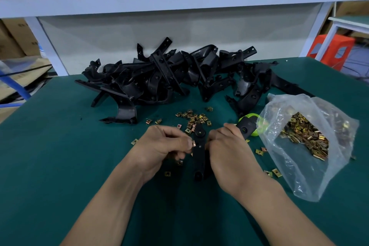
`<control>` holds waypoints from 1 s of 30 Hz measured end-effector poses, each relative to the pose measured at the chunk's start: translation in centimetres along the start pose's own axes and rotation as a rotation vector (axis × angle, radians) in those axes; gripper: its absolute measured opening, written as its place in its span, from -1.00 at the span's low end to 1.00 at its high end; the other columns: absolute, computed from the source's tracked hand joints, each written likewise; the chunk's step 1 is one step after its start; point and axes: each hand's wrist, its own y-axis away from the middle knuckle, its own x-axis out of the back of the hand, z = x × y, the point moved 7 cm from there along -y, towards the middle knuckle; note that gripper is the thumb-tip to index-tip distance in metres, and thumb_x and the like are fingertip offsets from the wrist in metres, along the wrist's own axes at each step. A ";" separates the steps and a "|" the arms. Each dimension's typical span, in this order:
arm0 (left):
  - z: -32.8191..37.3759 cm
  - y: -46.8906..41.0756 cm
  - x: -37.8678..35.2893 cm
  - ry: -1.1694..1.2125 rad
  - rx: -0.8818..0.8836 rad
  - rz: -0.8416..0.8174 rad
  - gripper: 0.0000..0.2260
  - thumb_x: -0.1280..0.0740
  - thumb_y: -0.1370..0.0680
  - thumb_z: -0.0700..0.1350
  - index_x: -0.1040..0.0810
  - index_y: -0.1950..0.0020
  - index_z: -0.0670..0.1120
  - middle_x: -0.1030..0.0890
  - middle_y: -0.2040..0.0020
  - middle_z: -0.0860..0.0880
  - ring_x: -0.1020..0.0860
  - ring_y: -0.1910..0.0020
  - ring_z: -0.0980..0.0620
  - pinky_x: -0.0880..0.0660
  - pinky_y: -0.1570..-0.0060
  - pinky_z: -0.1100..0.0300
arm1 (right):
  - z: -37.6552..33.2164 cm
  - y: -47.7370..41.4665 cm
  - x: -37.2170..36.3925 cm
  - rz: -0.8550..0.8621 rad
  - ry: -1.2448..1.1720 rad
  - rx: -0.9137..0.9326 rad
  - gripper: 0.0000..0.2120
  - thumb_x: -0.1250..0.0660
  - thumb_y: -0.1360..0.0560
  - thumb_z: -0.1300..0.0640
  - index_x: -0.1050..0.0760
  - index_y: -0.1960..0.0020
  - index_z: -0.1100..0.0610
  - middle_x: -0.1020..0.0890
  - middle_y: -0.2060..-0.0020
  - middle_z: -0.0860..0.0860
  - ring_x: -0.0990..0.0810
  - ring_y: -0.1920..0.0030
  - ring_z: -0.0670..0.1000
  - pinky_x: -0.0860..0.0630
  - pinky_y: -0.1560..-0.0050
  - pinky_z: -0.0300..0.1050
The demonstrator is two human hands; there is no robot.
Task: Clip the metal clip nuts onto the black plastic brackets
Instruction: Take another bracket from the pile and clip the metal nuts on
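On the green table, the left hand is curled, its thumb and forefinger pinching a coppery clip nut. The nut sits at the fingertips, right against the left edge of a black plastic bracket. Whether it is already pushed onto that edge cannot be told.

The bracket stands between the two hands, running from near to far, with a rounded holed end at each tip. Its middle lies level with the pinching fingers.

The right hand has its fingers wrapped round the bracket's right side, clamped on it. A black arm juts out to the right past its knuckles. Whether that arm belongs to the same bracket is unclear.

Just behind that arm lies a round lime-green object.

Loose clip nuts are scattered just beyond the hands and a few beside the wrists. Farther back, a pile of brackets spans the table.

At the right, a clear plastic bag lies open, holding a heap of clip nuts.
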 end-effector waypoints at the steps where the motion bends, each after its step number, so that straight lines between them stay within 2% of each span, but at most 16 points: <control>1: 0.1 0.0 0.0 -0.035 0.004 -0.018 -0.84 -0.55 -0.36 -0.32 -0.72 0.36 -0.10 -0.64 0.39 -0.10 -0.52 0.48 0.09 -0.46 0.42 0.29 | -0.1 0.0 0.0 0.001 0.003 0.007 -0.82 -0.14 -0.51 0.17 -0.38 0.12 -0.11 -0.42 0.07 -0.07 -0.43 -0.16 0.07 0.03 -0.50 -0.04; 3: 0.3 0.2 0.1 -0.099 0.009 -0.051 -0.84 -0.55 -0.36 -0.33 -0.71 0.36 -0.11 -0.64 0.38 -0.12 -0.52 0.48 0.08 -0.46 0.42 0.29 | -0.2 0.0 -0.1 0.003 0.013 0.018 -0.83 -0.14 -0.51 0.17 -0.36 0.14 -0.10 -0.43 0.07 -0.06 -0.43 -0.13 0.07 -0.03 -0.46 -0.04; 5: 0.3 0.2 0.4 -0.106 -0.004 -0.011 -0.84 -0.56 -0.39 -0.34 -0.72 0.33 -0.12 -0.65 0.37 -0.12 -0.53 0.47 0.08 -0.48 0.42 0.29 | -0.3 0.0 -0.1 -0.004 0.010 0.017 -0.84 -0.15 -0.49 0.18 -0.36 0.16 -0.08 -0.44 0.07 -0.05 -0.44 -0.09 0.06 -0.07 -0.40 -0.05; 8: -0.1 0.2 0.4 -0.034 0.001 0.097 -0.90 -0.52 -0.44 -0.34 -0.73 0.13 -0.16 -0.64 0.37 -0.08 -0.54 0.46 0.10 -0.48 0.40 0.32 | 0.0 -0.2 -0.2 -0.012 -0.006 0.003 -0.83 -0.16 -0.45 0.22 -0.33 0.22 -0.05 -0.44 0.09 -0.05 -0.45 -0.04 0.05 -0.10 -0.32 -0.08; 11: -0.8 0.1 0.1 0.046 0.037 0.129 -0.82 -0.51 -0.47 -0.30 -0.73 -0.03 -0.09 -0.62 0.33 -0.07 -0.53 0.40 0.09 -0.49 0.31 0.30 | 0.1 -0.3 -0.3 -0.017 -0.002 -0.001 -0.84 -0.16 -0.44 0.22 -0.37 0.20 -0.03 -0.43 0.11 -0.04 -0.45 -0.01 0.06 -0.12 -0.29 -0.08; 14: -1.2 0.1 -0.3 0.144 0.061 0.115 -0.81 -0.52 -0.45 -0.25 -0.77 -0.04 -0.06 -0.63 0.27 -0.07 -0.53 0.38 0.07 -0.44 0.21 0.20 | -0.1 -0.2 -0.5 -0.019 -0.018 -0.003 -0.85 -0.17 -0.45 0.21 -0.41 0.16 -0.04 -0.42 0.11 -0.03 -0.43 0.00 0.06 -0.13 -0.31 -0.07; 17: -1.4 0.1 -0.3 0.179 0.062 0.118 -0.78 -0.50 -0.47 -0.25 -0.77 -0.03 0.01 -0.62 0.30 -0.06 -0.50 0.41 0.08 -0.41 0.23 0.20 | -0.3 -0.3 -0.5 -0.018 -0.013 0.003 -0.85 -0.17 -0.45 0.21 -0.41 0.16 -0.03 -0.40 0.12 -0.02 -0.40 0.03 0.06 -0.18 -0.28 -0.06; 22: -1.0 -0.2 -0.2 0.168 0.007 0.143 -0.70 -0.55 -0.30 -0.14 -0.77 -0.01 0.04 -0.66 0.33 -0.07 -0.50 0.40 0.06 -0.51 0.28 0.27 | -0.3 -0.5 -0.6 -0.019 -0.012 0.010 -0.85 -0.20 -0.46 0.21 -0.38 0.20 -0.03 -0.37 0.16 -0.03 -0.39 0.04 0.06 -0.16 -0.36 -0.04; 25: -1.0 -0.2 -0.1 0.142 -0.002 0.150 -0.69 -0.57 -0.27 -0.11 -0.77 0.00 0.00 -0.69 0.26 -0.13 -0.52 0.31 0.00 -0.52 0.20 0.21 | -0.1 -0.4 -0.5 -0.006 -0.035 -0.004 -0.85 -0.20 -0.48 0.20 -0.38 0.19 -0.04 -0.37 0.15 -0.04 -0.42 0.00 0.05 -0.13 -0.40 -0.04; 28: -1.0 0.0 -0.3 0.101 -0.006 0.186 -0.82 -0.56 -0.42 -0.18 -0.77 0.00 -0.02 -0.72 0.17 -0.16 -0.59 0.24 -0.05 -0.54 0.11 0.12 | 0.0 -0.3 -0.8 -0.031 -0.053 -0.023 -0.84 -0.22 -0.46 0.20 -0.36 0.20 -0.05 -0.38 0.14 -0.04 -0.43 0.01 0.05 -0.16 -0.41 -0.04; 30: -1.2 0.1 -0.8 0.081 -0.008 0.277 -0.88 -0.51 -0.51 -0.18 -0.77 0.02 0.02 -0.76 0.12 -0.09 -0.68 0.17 -0.03 -0.61 0.13 0.15 | 0.0 -0.5 -1.0 -0.050 -0.061 -0.036 -0.86 -0.25 -0.43 0.19 -0.35 0.18 -0.04 -0.35 0.12 -0.04 -0.43 -0.01 0.06 -0.16 -0.41 -0.05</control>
